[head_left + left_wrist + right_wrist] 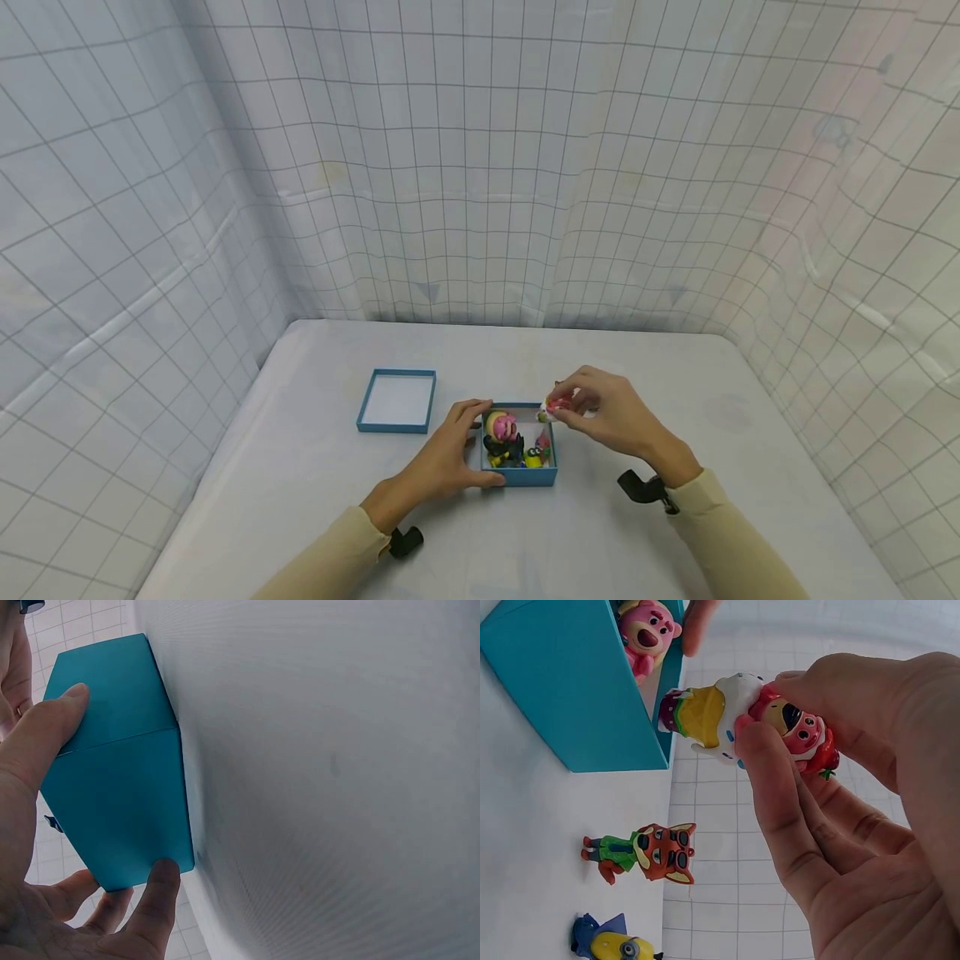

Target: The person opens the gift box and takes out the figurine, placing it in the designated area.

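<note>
My left hand [450,454] grips the left end of a blue box [528,477], thumb on the front wall and fingers along the far side and end. Inside lie several toy figurines: a large one with a pink face [502,427], a black one [510,450], a small yellow one [533,457] and a pink bear [646,634]. Over the box's right edge, my right hand [607,408] pinches a bear figurine [727,716] with a strawberry cap between thumb and fingers. Its purple base points toward the box opening.
On the table left of the box sits a shallow blue lid [393,429] with a white inside. Beside the box, the right wrist view shows a fox figurine [656,853] in green and a yellow one-eyed figurine [619,945]. Checked white curtains [480,167] surround the table.
</note>
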A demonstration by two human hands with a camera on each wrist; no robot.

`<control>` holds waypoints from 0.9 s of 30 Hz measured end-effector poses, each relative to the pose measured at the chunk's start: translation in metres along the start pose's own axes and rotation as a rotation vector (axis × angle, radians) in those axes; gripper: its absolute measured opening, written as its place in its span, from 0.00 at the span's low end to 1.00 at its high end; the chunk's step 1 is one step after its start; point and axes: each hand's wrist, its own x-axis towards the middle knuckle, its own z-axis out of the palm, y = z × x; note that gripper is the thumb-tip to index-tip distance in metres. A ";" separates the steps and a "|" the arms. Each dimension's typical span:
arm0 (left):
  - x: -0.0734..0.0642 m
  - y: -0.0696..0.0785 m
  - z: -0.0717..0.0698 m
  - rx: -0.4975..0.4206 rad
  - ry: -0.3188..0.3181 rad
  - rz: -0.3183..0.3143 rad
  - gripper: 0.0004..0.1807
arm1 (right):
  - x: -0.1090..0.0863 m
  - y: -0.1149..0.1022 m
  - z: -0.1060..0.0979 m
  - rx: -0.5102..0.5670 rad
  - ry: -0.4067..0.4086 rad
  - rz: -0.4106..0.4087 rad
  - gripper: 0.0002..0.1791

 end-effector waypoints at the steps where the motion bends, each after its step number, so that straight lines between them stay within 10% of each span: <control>1: 0.000 0.000 0.000 0.002 0.001 0.000 0.66 | -0.001 0.001 -0.001 -0.008 0.005 0.001 0.13; 27: -0.001 0.000 0.001 0.011 0.009 -0.001 0.67 | -0.020 0.020 -0.027 -0.076 0.070 0.049 0.13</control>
